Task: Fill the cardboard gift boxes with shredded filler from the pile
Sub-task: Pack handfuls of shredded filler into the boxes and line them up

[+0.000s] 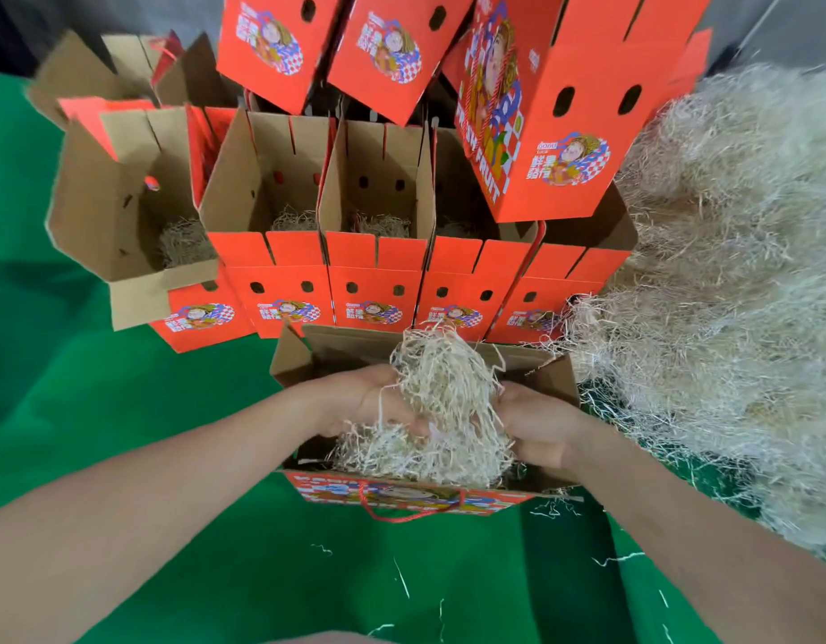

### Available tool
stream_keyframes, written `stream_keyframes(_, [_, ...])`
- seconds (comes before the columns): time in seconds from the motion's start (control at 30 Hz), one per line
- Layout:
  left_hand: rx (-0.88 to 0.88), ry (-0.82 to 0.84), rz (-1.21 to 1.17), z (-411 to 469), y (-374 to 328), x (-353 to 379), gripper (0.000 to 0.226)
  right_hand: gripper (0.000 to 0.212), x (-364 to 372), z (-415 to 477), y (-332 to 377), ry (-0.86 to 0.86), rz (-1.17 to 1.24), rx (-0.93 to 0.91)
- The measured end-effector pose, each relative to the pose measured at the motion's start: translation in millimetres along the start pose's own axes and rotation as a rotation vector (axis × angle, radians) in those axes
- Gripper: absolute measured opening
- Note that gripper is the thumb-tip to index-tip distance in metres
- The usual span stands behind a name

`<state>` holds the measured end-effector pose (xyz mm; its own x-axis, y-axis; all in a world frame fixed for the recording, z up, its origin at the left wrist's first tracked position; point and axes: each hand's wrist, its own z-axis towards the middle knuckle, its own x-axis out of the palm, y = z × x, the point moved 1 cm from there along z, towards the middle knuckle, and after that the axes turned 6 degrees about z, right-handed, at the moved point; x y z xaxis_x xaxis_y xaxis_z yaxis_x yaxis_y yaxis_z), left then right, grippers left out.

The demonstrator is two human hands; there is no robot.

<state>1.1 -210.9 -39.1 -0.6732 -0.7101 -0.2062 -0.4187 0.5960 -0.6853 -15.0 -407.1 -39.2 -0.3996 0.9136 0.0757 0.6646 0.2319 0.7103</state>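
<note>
Mid-job, I reckon: left hand (362,402), right hand (539,432) both clutch filler (443,388) over near box (341,342) (back row (281,290) w/ some).

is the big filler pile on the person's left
No, the filler pile lies on the right, past the right hand gripping a filler clump.

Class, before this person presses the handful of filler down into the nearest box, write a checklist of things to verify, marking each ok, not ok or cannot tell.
1. The left hand and right hand both grip the clump of filler: ok.
2. The clump sits over the open nearest box: ok.
3. Its flaps stand clear: ok.
4. Box floor fully covered: cannot tell, filler hides it.
5. No strands spilled on the green cloth: not ok.
</note>
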Motion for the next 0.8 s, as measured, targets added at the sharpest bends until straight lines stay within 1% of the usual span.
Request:
stream_keyframes(0.03, [0.018, -0.008, 0.054, 0.0, -0.5, 0.3, 0.073, 0.024, -0.6, 1.9, -0.4, -0.009, -0.036, 0.008])
stream_keyframes(0.1, [0.061, -0.002, 0.172, -1.2, 3.2, -5.6, 0.030, 0.036, -13.2, -0.6, -0.9, -0.103, -0.040, 0.023])
stream_keyframes(0.13, [0.045, -0.015, 0.211, -2.9, 6.1, -10.5, 0.019, 0.040, -22.7, -2.7, -2.5, -0.141, -0.016, 0.023])
stream_keyframes(0.17, [-0.003, -0.055, 0.219, -5.2, 8.2, -15.4, 0.021, 0.040, -31.4, -6.5, -4.7, -0.166, 0.010, 0.022])
stream_keyframes(0.23, [-0.048, -0.129, 0.221, -6.7, 12.9, -21.3, 0.018, 0.041, -41.1, -13.5, -9.3, -0.139, 0.044, 0.036])
stream_keyframes(0.27, [-0.061, -0.138, 0.219, -3.8, 15.5, -22.2, 0.044, 0.046, -44.2, -16.2, -11.3, -0.099, 0.068, 0.032])
stream_keyframes(0.3, [-0.086, -0.136, 0.189, -2.9, 16.5, -20.9, 0.066, 0.054, -47.5, -18.4, -11.6, -0.052, 0.098, 0.026])
stream_keyframes(0.33, [-0.088, -0.125, 0.157, 0.7, 18.2, -20.9, 0.077, 0.063, -51.2, -20.9, -9.5, -0.009, 0.131, 0.018])
stream_keyframes(0.4, [-0.080, -0.098, 0.107, 4.9, 16.4, -20.4, 0.087, 0.074, -56.4, -25.6, -3.4, 0.027, 0.169, -0.005])
stream_keyframes(0.43, [-0.070, -0.096, 0.079, 7.2, 13.4, -18.3, 0.090, 0.080, -55.1, -26.7, 0.0, 0.028, 0.155, -0.014])
stream_keyframes(0.47, [-0.068, -0.081, 0.074, 9.4, 9.9, -15.1, 0.092, 0.089, -50.2, -26.6, 2.6, 0.019, 0.092, -0.007])
stream_keyframes(0.5, [-0.075, -0.056, 0.053, 8.9, 3.6, -10.0, 0.092, 0.100, -41.9, -24.7, 4.2, 0.018, -0.013, 0.012])
stream_keyframes(0.53, [-0.083, -0.021, 0.000, 9.9, -0.5, -5.0, 0.083, 0.107, -30.5, -21.1, 5.1, 0.023, -0.133, 0.034])
stream_keyframes(0.6, [-0.093, 0.071, -0.184, 9.6, -8.3, -2.8, 0.047, 0.118, -10.2, -9.0, 5.1, 0.003, -0.265, 0.087])
stream_keyframes(0.63, [-0.096, 0.111, -0.324, 7.4, -11.1, -4.1, 0.035, 0.118, -4.5, -0.7, 4.1, -0.026, -0.282, 0.096])
stream_keyframes(0.67, [-0.086, 0.120, -0.412, 6.0, -10.0, -6.7, 0.024, 0.112, -1.8, 8.0, 3.6, -0.073, -0.293, 0.097])
stream_keyframes(0.7, [-0.066, 0.093, -0.416, 5.1, -9.0, -9.4, 0.018, 0.102, -1.6, 16.1, 3.4, -0.136, -0.304, 0.095])
stream_keyframes(0.73, [-0.058, 0.043, -0.342, 6.9, -5.5, -12.3, 0.019, 0.093, -2.3, 23.6, 3.3, -0.183, -0.293, 0.094])
stream_keyframes(0.8, [-0.084, -0.083, -0.095, 11.0, 2.5, -16.0, 0.027, 0.082, -4.0, 31.8, 2.7, -0.211, -0.270, 0.103])
